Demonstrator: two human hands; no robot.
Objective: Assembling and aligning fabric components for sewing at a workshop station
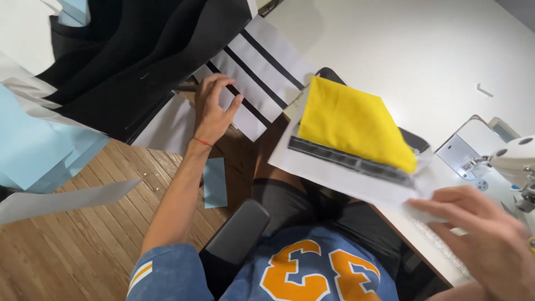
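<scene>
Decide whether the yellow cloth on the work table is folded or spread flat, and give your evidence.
Folded. The yellow cloth forms a compact wedge with a doubled edge, lying on white pieces.

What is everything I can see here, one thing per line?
Folded yellow fabric piece: one, yellow, on the white pieces at the table edge.
White fabric pieces with black stripes: a fanned stack, white and black, upper centre.
Black fabric pile: one, black, upper left.
Light blue paper sheets: several, pale blue, far left.
Small blue rectangle: one, blue, on the wooden floor.
White sewing machine: one, white, right edge.
White table: one, upper right.
Black chair armrest: one, lower centre.
Left hand: on the striped pieces, red thread at the wrist.
Right hand: blurred, on the white piece's corner.
</scene>
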